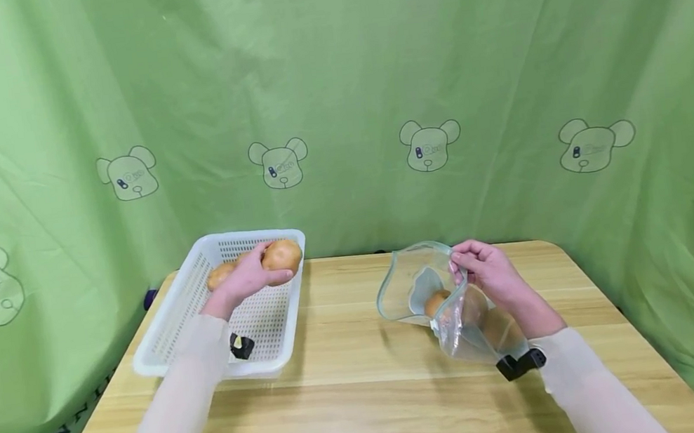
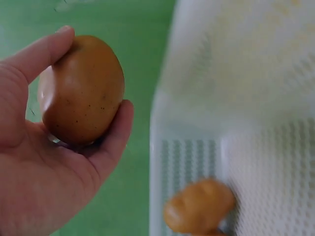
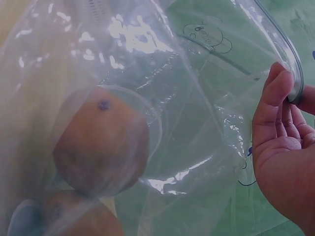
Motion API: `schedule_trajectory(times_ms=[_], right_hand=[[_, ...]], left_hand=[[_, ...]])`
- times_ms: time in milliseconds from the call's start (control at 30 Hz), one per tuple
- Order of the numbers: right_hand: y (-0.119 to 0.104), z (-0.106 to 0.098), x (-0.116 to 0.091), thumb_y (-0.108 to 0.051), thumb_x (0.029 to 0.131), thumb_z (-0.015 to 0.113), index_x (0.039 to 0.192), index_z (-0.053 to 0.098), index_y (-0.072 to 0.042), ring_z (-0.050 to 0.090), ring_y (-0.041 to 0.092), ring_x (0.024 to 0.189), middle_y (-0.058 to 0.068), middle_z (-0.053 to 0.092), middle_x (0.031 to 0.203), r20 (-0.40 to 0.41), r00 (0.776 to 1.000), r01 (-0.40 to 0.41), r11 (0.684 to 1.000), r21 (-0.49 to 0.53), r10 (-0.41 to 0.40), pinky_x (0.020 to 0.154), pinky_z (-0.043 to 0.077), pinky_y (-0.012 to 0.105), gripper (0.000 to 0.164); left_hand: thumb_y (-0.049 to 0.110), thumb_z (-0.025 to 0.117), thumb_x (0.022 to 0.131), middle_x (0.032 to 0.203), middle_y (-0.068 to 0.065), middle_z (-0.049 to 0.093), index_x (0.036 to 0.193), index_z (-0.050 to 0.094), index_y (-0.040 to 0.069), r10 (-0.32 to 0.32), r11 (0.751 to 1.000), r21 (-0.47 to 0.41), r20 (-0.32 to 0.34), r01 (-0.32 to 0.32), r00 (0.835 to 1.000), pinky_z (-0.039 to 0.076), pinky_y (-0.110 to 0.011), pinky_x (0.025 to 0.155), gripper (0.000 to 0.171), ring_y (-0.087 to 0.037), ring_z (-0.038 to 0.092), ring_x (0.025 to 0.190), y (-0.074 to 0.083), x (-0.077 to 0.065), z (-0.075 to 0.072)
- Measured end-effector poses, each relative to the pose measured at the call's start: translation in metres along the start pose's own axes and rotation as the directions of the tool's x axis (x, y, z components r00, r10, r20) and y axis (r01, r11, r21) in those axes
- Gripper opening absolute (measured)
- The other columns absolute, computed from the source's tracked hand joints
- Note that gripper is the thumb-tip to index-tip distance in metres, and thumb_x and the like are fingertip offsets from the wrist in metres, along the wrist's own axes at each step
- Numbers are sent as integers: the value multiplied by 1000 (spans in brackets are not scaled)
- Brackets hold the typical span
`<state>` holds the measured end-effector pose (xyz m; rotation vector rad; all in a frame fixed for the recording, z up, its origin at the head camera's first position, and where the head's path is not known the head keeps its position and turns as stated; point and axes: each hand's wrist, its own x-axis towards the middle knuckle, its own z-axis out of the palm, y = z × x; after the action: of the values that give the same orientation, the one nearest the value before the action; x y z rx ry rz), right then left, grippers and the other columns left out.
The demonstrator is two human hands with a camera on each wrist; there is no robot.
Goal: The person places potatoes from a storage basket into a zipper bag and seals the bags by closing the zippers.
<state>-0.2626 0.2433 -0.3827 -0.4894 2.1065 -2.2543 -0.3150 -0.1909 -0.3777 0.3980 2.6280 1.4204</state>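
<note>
My left hand [image 1: 247, 278] grips a smooth brown potato [image 1: 283, 257] near the far right corner of a white plastic basket [image 1: 297, 313]. In the left wrist view, thumb and fingers wrap this potato [image 2: 86, 91], and a lumpy potato [image 2: 199, 206] lies in the basket. On the right, my right hand [image 1: 491, 273] pinches the rim of a clear zip bag [image 1: 402, 295] between thumb and fingers. The bag's mouth gapes toward the left. Several potatoes are inside it, one potato [image 3: 103, 142] seen through the film in the right wrist view.
A wooden table [image 1: 342, 414] carries the basket on its left and the bag on its right. Behind it hangs a green curtain [image 1: 338, 69] with bear-head prints. A small black object [image 1: 242, 346] shows at the basket's near end, close to the left sleeve.
</note>
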Motion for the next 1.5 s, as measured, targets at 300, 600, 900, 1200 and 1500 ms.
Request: schedule_trajectory(times_ms=[300, 600, 900, 1200, 1500], right_hand=[[-2, -2, -2, -3, 95, 52, 95, 61, -4, 58, 10, 61, 2, 62, 76, 0, 1000, 3, 1000, 30, -3, 57, 51, 21, 9], [-2, 0, -5, -2, 96, 51, 92, 61, -6, 58, 10, 60, 2, 63, 75, -13, 999, 34, 997, 73, -34, 56, 51, 20, 11], [-4, 6, -6, -2, 96, 51, 92, 64, -9, 58, 10, 60, 2, 63, 75, 1, 998, 66, 995, 71, -66, 56, 52, 20, 15], [-4, 10, -10, 0, 95, 51, 92, 59, 0, 58, 10, 58, 3, 62, 73, 16, 998, 68, 996, 51, -69, 53, 51, 20, 9], [-3, 14, -13, -1, 96, 50, 90, 63, -11, 58, 8, 58, 1, 63, 74, 21, 997, 75, 996, 42, -75, 54, 51, 19, 18]], left_hand=[[24, 77, 77, 136, -17, 43, 146, 25, 8, 145, 987, -76, 33, -142, 989, 40, -42, 99, 87, -27, 49, 116, 47, -8, 37], [21, 77, 76, 129, -15, 50, 146, 26, 10, 136, 972, -201, 74, -119, 988, 45, -41, 94, 87, -25, 56, 108, 78, -10, 83], [20, 78, 75, 112, -8, 59, 132, 42, 4, 176, 956, -258, 129, -139, 976, 49, -33, 84, 69, -18, 60, 96, 90, -16, 128], [24, 76, 78, 111, -3, 59, 135, 42, 4, 212, 956, -250, 217, -156, 953, 48, -29, 83, 69, -13, 59, 94, 95, -11, 163], [29, 74, 80, 117, -9, 58, 141, 33, 2, 169, 977, -164, 224, -134, 960, 48, -28, 83, 78, -15, 58, 97, 98, 2, 185]])
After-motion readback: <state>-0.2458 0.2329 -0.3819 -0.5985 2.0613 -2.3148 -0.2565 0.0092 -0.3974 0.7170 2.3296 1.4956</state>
